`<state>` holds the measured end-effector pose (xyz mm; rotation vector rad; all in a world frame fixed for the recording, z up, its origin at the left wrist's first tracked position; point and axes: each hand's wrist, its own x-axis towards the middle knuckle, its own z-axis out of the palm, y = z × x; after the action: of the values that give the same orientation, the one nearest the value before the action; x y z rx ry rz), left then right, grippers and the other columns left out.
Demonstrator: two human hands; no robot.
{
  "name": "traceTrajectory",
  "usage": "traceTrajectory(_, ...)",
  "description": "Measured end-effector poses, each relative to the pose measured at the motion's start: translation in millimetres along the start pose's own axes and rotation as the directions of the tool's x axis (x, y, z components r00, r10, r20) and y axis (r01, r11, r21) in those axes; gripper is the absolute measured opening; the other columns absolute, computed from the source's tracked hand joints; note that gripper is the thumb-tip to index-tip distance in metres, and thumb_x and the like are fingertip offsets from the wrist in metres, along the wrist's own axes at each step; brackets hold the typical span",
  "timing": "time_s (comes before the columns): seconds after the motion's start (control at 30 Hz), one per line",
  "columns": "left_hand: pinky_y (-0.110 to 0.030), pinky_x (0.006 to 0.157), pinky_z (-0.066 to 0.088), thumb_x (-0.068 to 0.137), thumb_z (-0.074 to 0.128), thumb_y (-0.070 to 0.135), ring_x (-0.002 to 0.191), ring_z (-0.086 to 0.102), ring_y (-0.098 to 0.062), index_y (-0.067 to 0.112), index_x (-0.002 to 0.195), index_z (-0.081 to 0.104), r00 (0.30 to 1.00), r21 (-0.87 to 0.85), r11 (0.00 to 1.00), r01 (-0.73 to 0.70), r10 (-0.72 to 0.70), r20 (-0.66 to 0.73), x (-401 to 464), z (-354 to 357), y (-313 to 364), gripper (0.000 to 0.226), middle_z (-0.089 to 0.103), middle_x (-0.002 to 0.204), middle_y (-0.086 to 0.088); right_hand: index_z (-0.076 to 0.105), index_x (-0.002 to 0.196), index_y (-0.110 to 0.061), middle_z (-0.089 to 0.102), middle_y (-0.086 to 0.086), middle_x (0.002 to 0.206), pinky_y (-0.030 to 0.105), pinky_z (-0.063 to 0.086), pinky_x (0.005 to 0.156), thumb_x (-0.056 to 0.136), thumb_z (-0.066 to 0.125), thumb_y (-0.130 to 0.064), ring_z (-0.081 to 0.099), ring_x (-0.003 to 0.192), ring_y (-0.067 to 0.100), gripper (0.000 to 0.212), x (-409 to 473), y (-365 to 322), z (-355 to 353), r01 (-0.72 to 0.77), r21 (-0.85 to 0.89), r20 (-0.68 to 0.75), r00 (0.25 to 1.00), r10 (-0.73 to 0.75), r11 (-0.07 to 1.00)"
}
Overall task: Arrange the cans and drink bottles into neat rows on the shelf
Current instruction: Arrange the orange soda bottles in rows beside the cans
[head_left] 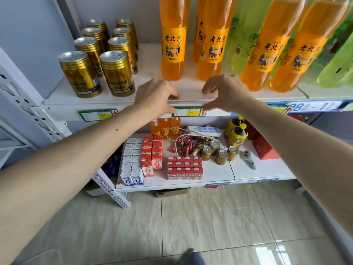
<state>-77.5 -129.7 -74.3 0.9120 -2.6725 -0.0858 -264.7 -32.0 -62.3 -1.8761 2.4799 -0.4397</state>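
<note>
Several gold cans [116,73] stand in two rows at the left of the white upper shelf [191,90]. To their right stand several orange drink bottles [172,44] and, further right, green bottles [240,44]. My left hand [154,96] and my right hand [225,92] both rest on the shelf's front edge, fingers on top and thumbs on the lip near a green price tag [188,111]. Neither hand holds a can or bottle. The nearest orange bottle stands just behind the gap between my hands.
The lower shelf [214,176] holds rows of small cartons [133,159], red boxes [184,168], loose gold cans [219,153], dark bottles [236,134], small orange bottles [165,127], sweets and a power strip. A perforated white upright [34,109] stands at left. Below lies tiled floor.
</note>
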Motion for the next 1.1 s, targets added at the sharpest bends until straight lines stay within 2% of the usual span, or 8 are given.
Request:
traceTrajectory(0.17, -0.029, 0.075, 0.047, 0.073, 0.082, 0.03, 0.101, 0.063, -0.02, 0.024, 0.115, 0.069, 1.0, -0.024, 1.0, -0.013, 0.014, 0.02, 2, 2, -4, 0.044, 0.07, 0.114, 0.006, 0.069, 0.105, -0.022, 0.071, -0.005, 0.106, 0.037, 0.056, 0.083, 0.062, 0.088, -0.039, 0.064, 0.101, 0.015, 0.05, 0, -2, -1, 0.007, -0.004, 0.007, 1.0, -0.007, 1.0)
traceTrajectory(0.33, -0.037, 0.095, 0.049, 0.065, 0.086, 0.034, 0.11, 0.061, -0.018, 0.015, 0.117, 0.069, 0.988, -0.239, 0.97, 0.051, -0.014, 0.157, 10, -7, -11, 0.058, 0.068, 0.12, 0.001, 0.069, 0.11, -0.015, 0.071, 0.0, 0.109, 0.037, 0.054, 0.09, 0.064, 0.088, -0.032, 0.065, 0.101, 0.017, 0.053, 7, -3, -13, 0.016, 0.057, 0.066, 0.998, -0.02, 0.998)
traceTrajectory(0.53, -0.024, 0.092, 0.04, 0.073, 0.081, 0.036, 0.116, 0.058, -0.016, 0.011, 0.124, 0.061, 0.979, -0.421, 0.884, 0.202, -0.183, 0.086, 32, -30, -23, 0.06, 0.062, 0.128, -0.002, 0.058, 0.127, -0.01, 0.065, 0.004, 0.12, 0.021, 0.048, 0.087, 0.072, 0.083, -0.032, 0.063, 0.106, 0.016, 0.065, 37, -32, -61, 0.005, 0.266, -0.065, 0.998, 0.012, 0.964)
traceTrajectory(0.63, -0.029, 0.09, 0.045, 0.069, 0.083, 0.04, 0.117, 0.055, -0.021, 0.009, 0.128, 0.051, 0.949, -0.399, 0.862, 0.314, -0.297, 0.106, 52, -28, -29, 0.074, 0.057, 0.13, -0.007, 0.047, 0.133, -0.011, 0.06, -0.001, 0.12, 0.031, 0.05, 0.09, 0.072, 0.082, -0.04, 0.058, 0.109, 0.015, 0.076, 61, -51, -81, 0.017, 0.334, -0.172, 0.984, 0.043, 0.942)
traceTrajectory(0.7, -0.036, 0.097, 0.045, 0.062, 0.086, 0.044, 0.125, 0.049, -0.025, 0.01, 0.136, 0.04, 0.903, -0.404, 0.808, 0.429, -0.396, 0.168, 64, -20, -35, 0.094, 0.049, 0.139, -0.01, 0.039, 0.136, -0.007, 0.056, 0.006, 0.128, 0.034, 0.047, 0.093, 0.074, 0.08, -0.041, 0.053, 0.117, 0.023, 0.082, 78, -62, -90, 0.041, 0.367, -0.227, 0.973, 0.047, 0.929)
traceTrajectory(0.83, -0.043, 0.108, 0.038, 0.056, 0.09, 0.04, 0.131, 0.045, -0.023, 0.016, 0.144, 0.03, 0.856, -0.526, 0.682, 0.509, -0.462, 0.23, 81, -3, -42, 0.11, 0.045, 0.145, -0.004, 0.028, 0.142, -0.004, 0.05, 0.01, 0.134, 0.026, 0.038, 0.082, 0.083, 0.07, -0.044, 0.05, 0.118, 0.027, 0.083, 110, -76, -101, -0.035, 0.452, -0.149, 0.982, 0.114, 0.891)
traceTrajectory(0.97, -0.041, 0.104, 0.044, 0.055, 0.091, 0.036, 0.123, 0.053, -0.018, 0.022, 0.138, 0.042, 0.879, -0.684, 0.587, 0.433, -0.442, 0.178, 85, 11, -41, 0.097, 0.055, 0.136, 0.002, 0.036, 0.136, -0.01, 0.054, 0.002, 0.113, 0.029, 0.047, 0.066, 0.09, 0.06, -0.048, 0.055, 0.091, 0.019, 0.065, 133, -79, -96, -0.056, 0.507, -0.07, 0.992, 0.106, 0.86)
traceTrajectory(1.1, -0.034, 0.094, 0.047, 0.061, 0.087, 0.041, 0.112, 0.058, -0.016, 0.023, 0.128, 0.052, 0.894, -0.698, 0.603, 0.386, -0.432, 0.121, 87, 13, -38, 0.078, 0.062, 0.126, 0.003, 0.049, 0.125, -0.012, 0.062, 0.0, 0.113, 0.036, 0.054, 0.077, 0.087, 0.063, -0.049, 0.061, 0.095, 0.021, 0.055, 146, -81, -88, -0.014, 0.541, -0.119, 0.989, 0.092, 0.841)
